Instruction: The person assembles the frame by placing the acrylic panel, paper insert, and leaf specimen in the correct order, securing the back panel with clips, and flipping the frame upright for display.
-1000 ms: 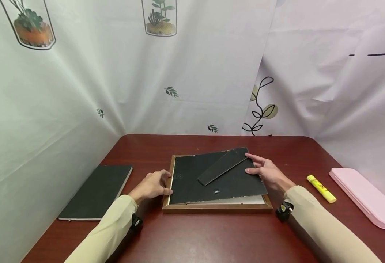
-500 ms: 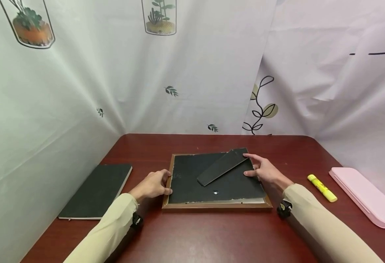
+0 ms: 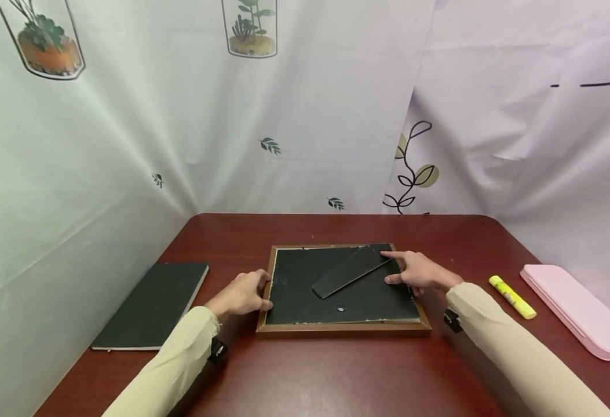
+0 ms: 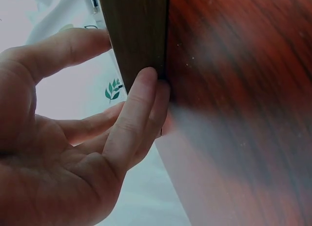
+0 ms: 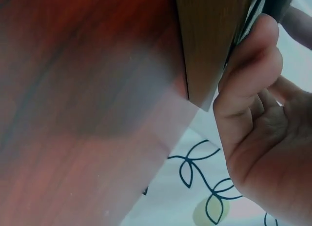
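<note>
A picture frame (image 3: 343, 330) with a thin brown wooden edge lies face down on the table. Its black backing board (image 3: 294, 289) sits within the edge, with a narrow pale gap at the lower right; a black stand (image 3: 350, 272) slants across it. At the left side my left hand (image 3: 240, 294) grips the frame, thumb on top, fingers against the outer wooden side (image 4: 134, 30). My right hand (image 3: 420, 271) holds the backing board at its right edge. Index finger and thumb lie on top, while the other fingers curl down beside the wood (image 5: 207, 45).
A black notebook (image 3: 150, 306) lies left of the frame. On the right are a yellow tube-shaped stick (image 3: 512, 297) and a pink case (image 3: 578, 310). White printed cloth (image 3: 305, 116) hangs behind the reddish-brown table (image 3: 325, 376).
The backing board's right side has come down into the frame, narrowing the white gap along the near edge. My right hand has moved down and slightly left with it; my left hand stays put.
</note>
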Demonstrator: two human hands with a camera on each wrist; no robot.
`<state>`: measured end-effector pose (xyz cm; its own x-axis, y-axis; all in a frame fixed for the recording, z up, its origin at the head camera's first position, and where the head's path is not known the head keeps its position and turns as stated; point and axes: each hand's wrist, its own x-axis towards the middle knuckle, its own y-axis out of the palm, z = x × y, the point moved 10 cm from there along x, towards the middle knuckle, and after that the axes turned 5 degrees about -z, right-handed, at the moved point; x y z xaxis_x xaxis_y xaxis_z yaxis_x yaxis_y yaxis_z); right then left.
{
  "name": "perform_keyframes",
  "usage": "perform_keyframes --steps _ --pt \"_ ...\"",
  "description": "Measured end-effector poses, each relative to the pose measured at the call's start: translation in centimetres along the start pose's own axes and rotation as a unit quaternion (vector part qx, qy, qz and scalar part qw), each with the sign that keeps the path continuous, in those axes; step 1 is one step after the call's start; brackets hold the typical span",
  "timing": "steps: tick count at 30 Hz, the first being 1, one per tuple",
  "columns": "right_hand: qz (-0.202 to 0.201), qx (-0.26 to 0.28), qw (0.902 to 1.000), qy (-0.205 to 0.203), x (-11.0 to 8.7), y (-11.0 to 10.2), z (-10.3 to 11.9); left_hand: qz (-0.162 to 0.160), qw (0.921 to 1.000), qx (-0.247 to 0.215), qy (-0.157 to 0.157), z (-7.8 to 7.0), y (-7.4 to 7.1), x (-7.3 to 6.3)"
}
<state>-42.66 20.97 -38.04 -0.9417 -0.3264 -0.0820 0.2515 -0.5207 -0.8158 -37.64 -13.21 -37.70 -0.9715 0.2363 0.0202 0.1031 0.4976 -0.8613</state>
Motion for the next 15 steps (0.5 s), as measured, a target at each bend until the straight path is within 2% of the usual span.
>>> perform_keyframes --steps 15 --pt "0.025 -0.099 0.9948 0.002 0.8 0.4 1.1 0.007 0.9998 0.018 0.007 -0.3 0.0 0.3"
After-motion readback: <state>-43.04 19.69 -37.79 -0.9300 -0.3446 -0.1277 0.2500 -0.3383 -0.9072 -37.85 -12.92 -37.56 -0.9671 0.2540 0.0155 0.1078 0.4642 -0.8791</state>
